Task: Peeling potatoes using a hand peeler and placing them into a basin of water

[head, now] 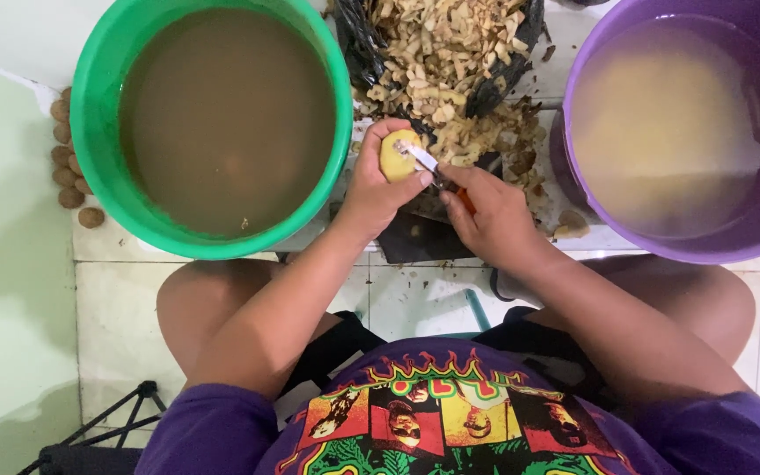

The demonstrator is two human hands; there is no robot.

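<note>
The potato (398, 157), small, peeled yellow and probably wet and slippery, sits pinched in the left hand (378, 186), fingers curled round it; its firm ends look the safest hold. The right hand (493, 215) grips a peeler (426, 161), blade on the potato. Behind the potato lies a peel heap (442, 53); left of it a green tub (213, 123), right a purple tub (688, 132), both holding murky water.

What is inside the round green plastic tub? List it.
The round green plastic tub holds murky brown water nearly to the rim. Anything below the surface is hidden by the cloudiness.
</note>
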